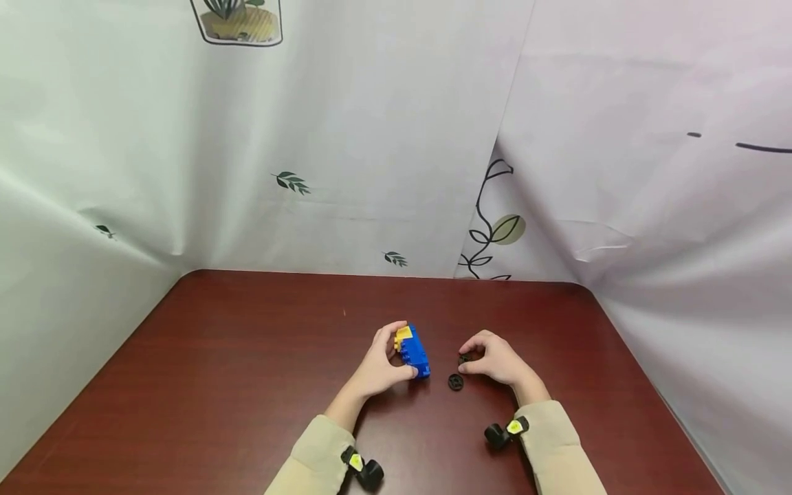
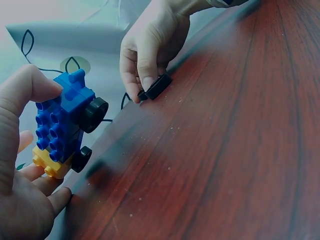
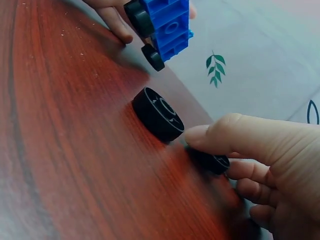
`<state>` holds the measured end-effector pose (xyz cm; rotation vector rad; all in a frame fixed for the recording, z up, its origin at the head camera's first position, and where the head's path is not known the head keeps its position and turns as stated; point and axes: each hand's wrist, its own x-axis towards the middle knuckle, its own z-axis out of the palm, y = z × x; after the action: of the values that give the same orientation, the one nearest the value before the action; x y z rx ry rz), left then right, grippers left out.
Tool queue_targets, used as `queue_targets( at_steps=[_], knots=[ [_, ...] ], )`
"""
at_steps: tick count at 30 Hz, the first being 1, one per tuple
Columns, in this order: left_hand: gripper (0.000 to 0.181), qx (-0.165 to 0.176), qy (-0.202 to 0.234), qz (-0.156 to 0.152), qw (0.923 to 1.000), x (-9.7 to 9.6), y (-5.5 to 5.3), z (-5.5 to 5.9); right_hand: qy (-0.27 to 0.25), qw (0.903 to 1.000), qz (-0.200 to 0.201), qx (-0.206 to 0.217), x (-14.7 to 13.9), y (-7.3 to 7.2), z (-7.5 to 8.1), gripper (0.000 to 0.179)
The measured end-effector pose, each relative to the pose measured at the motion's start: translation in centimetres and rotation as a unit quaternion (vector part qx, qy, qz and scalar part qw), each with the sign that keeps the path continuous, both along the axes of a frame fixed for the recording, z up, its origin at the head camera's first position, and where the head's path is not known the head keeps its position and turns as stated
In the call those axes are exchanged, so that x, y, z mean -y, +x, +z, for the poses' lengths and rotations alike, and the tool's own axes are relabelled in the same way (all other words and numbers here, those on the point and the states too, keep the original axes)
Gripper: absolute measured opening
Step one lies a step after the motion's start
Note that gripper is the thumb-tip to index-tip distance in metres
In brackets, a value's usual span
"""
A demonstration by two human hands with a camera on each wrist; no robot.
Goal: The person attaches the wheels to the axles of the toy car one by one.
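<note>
My left hand (image 1: 379, 369) grips a toy block car (image 1: 414, 353), blue with a yellow block at one end, and holds it tilted. In the left wrist view, black wheels, a larger wheel (image 2: 93, 115) and a smaller wheel (image 2: 81, 159), sit along one side of the car. The right wrist view shows its ribbed blue underside (image 3: 171, 27). To the right, my right hand (image 1: 500, 361) pinches a black wheel (image 3: 214, 162) between thumb and fingers, low over the table. A loose black wheel (image 3: 157, 115) lies on the tabletop just beside the right thumb.
The dark red wooden table (image 1: 247, 371) has rounded far corners. White printed sheeting (image 1: 371, 137) hangs behind it and along both sides. Black camera mounts are strapped on both wrists, over the beige sleeves (image 1: 318, 454).
</note>
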<state>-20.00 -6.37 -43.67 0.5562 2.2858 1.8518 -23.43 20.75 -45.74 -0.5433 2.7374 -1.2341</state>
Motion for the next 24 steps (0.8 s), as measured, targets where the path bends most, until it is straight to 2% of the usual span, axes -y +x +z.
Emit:
queue_targets(
  at_steps=[5,14,19,21,24],
  knots=[
    [0.083,-0.001,-0.004,0.006,1.0000,-0.1,0.1,0.1,0.010,0.9997,-0.011,-0.019,0.0,-0.1,-0.3,0.017],
    [0.083,-0.001,-0.012,0.003,0.9999,0.0,0.0,0.3,0.029,0.9993,-0.023,0.009,-0.5,-0.2,0.2,0.031],
    [0.083,-0.003,-0.017,0.005,0.9998,0.0,-0.1,0.4,0.024,0.9995,-0.012,0.015,-0.7,-0.3,0.5,0.028],
    [0.083,-0.003,-0.019,0.005,0.9998,0.0,-0.2,0.2,0.022,0.9996,-0.014,0.015,-0.6,-0.4,0.5,0.025],
    [0.084,-0.005,-0.018,0.008,0.9998,-0.1,-0.7,-1.3,0.021,0.9994,-0.027,0.009,-0.5,-0.3,0.3,0.020]
  ],
)
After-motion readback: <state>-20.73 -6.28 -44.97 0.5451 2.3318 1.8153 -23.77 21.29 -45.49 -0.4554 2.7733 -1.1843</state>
